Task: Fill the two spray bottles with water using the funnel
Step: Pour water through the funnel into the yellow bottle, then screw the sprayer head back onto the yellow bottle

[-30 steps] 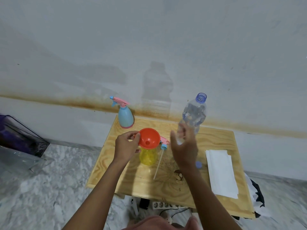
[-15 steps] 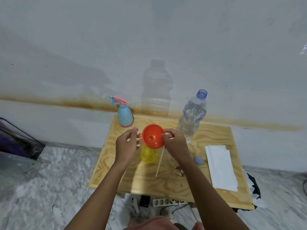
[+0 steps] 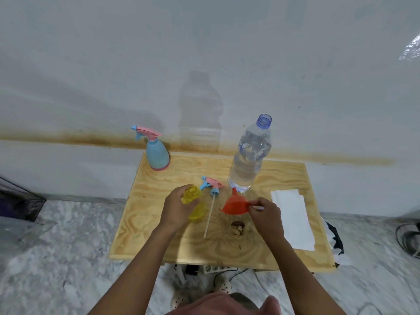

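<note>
My left hand (image 3: 176, 208) grips the yellow spray bottle (image 3: 195, 204), whose neck is open and uncapped. Its pink and blue spray head (image 3: 212, 185) with a long white tube lies on the table just to the right. My right hand (image 3: 264, 212) pinches the handle of the orange funnel (image 3: 235, 204), which sits spout-up, off the bottle, on the table. A blue spray bottle (image 3: 156, 153) with its pink head on stands at the back left. An uncapped clear water bottle (image 3: 250, 158) stands behind the funnel.
All of this sits on a small plywood table (image 3: 284, 176) against a stained wall. A stack of white paper towels (image 3: 293, 219) lies at the right. A dark knot hole (image 3: 237, 227) marks the wood. A power strip (image 3: 216, 268) and cables lie on the floor below.
The funnel has come off the yellow bottle and moved right, turned spout-up in my right hand. My left hand has shifted from the funnel's rim to the yellow bottle.
</note>
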Tool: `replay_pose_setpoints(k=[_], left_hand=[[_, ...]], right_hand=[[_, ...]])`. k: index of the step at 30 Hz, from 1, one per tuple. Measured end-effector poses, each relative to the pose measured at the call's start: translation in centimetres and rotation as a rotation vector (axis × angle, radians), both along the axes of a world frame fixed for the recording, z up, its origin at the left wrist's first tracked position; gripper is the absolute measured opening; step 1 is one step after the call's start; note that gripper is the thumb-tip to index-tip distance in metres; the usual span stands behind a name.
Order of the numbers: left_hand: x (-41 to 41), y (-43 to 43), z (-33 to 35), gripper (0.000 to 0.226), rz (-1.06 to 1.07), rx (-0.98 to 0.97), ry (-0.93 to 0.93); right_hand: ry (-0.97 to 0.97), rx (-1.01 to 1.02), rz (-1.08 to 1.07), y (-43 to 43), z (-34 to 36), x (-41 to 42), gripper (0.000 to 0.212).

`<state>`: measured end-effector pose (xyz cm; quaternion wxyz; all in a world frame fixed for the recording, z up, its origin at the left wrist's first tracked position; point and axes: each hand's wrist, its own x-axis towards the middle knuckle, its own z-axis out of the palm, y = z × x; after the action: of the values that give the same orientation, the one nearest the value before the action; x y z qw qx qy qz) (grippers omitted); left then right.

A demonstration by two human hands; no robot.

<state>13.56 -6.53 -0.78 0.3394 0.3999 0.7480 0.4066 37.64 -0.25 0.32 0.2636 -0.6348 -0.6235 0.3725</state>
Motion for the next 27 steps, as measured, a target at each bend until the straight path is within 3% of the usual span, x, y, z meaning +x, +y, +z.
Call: replay_pose_setpoints(k=[9, 15, 23, 27], left_hand=[[-0.3, 0.3, -0.7, 0.045, 0.064, 0.001, -0.040], [-0.3, 0.0, -0.6, 0.046, 0.054, 0.022, -0.005], [1.0, -0.3, -0.3, 0.046, 0.105, 0.035, -0.011], [1.4, -0.2, -0.6, 0.055, 0.134, 0.018, 0.008]], right_hand=[[-0.125, 0.116, 0.109, 1.7, -6.1, -1.0, 0.010], [-0.381, 0.075, 0.102, 1.2, -8.9, -0.2, 0.006], [-0.243, -0.080, 0.067, 1.2, -8.9, 0.0, 0.014], [-0.157, -0.008, -0.010, 0.9, -5.5, -1.0, 0.019]])
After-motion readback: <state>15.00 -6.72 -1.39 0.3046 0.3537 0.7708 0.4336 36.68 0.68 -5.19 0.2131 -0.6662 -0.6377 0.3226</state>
